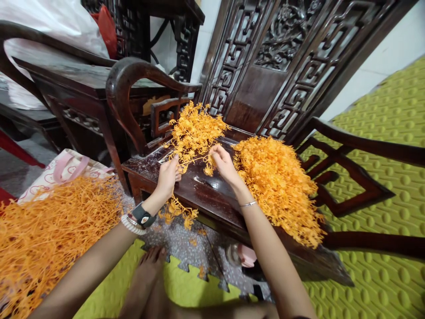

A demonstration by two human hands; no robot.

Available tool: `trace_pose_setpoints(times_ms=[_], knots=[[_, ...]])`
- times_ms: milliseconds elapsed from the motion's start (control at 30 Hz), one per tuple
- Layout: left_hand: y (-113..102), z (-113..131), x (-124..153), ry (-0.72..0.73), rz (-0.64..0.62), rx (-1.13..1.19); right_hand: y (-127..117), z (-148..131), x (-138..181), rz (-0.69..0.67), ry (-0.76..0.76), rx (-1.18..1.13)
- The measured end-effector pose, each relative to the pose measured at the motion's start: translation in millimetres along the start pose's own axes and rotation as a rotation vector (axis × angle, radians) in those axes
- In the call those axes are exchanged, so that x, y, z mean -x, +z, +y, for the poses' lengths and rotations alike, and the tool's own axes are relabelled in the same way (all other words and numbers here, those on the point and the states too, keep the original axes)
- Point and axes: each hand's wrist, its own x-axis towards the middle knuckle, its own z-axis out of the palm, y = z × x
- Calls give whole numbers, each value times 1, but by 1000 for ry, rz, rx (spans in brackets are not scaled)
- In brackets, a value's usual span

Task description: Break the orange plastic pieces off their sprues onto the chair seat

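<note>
My left hand (168,176) is closed on a sprig of small orange artificial flowers (177,213) that hangs below it over the seat's front edge. My right hand (223,163) pinches another bit of the same orange sprig (208,168) a little to the right. Both hands hover over the dark wooden chair seat (206,190). A loose heap of orange flower sprigs (194,128) lies at the back of the seat. A denser pile of orange flowers (279,181) covers the seat's right side, beside my right wrist.
A big heap of bare orange plastic stems (46,235) lies on the floor at left, over a pink-handled bag (66,166). Carved chair back (282,66) and curved armrests (126,88) enclose the seat. Green foam mat (381,274) covers the floor; my foot (149,266) rests below.
</note>
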Motion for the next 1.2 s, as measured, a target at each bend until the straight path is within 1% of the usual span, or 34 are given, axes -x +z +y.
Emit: trace_pose_setpoints(times_ms=[67, 133, 267, 333, 433, 600, 667, 700, 733, 767, 800, 867, 900, 933, 967, 1000, 1033, 1133, 1167, 1200], knots=[[-1, 0, 0, 7, -8, -6, -3, -3, 0, -60, 30, -91], [-1, 0, 1, 4, -21, -22, -9, -6, 1, -86, 53, -161], [2, 1, 3, 19, -20, -43, -21, -6, 0, -58, 93, -238], [2, 1, 3, 31, -30, -62, -22, -2, -2, 12, 100, -244], [2, -3, 3, 43, -74, -125, -17, 4, -6, 176, 67, -225], [4, -11, 0, 91, -115, -253, 9, -2, -7, 515, -154, -86], [5, -11, 0, 99, -135, -264, 16, -6, -6, 587, -207, -31], [6, -11, 0, 94, -146, -259, 16, -8, -6, 607, -226, -11], [6, -11, 1, 82, -152, -245, 11, -8, -7, 637, -241, 0], [6, -10, 2, 69, -147, -218, 2, -8, -8, 699, -246, 2], [5, -9, 3, 59, -130, -181, -11, -7, -10, 794, -237, -3], [4, -7, 4, 55, -67, -100, -45, -5, -12, 1047, -180, -14], [4, -7, 4, 56, -36, -74, -62, -4, -12, 1133, -141, 7], [4, -6, 4, 54, -15, -65, -76, -4, -11, 1146, -118, 58], [4, -6, 4, 46, -3, -66, -84, -5, -9, 1093, -96, 141], [4, -5, 3, 31, 5, -71, -86, -6, -5, 1004, -63, 264], [4, -5, 2, 15, 11, -70, -83, -9, -1, 874, -16, 427], [4, -3, 0, -6, 23, -33, -51, -17, 10, 400, 206, 1042], [3, -3, 0, -5, 19, -24, -40, -20, 13, 258, 278, 1212], [2, -2, 1, -3, 12, -21, -31, -23, 15, 148, 340, 1337]])
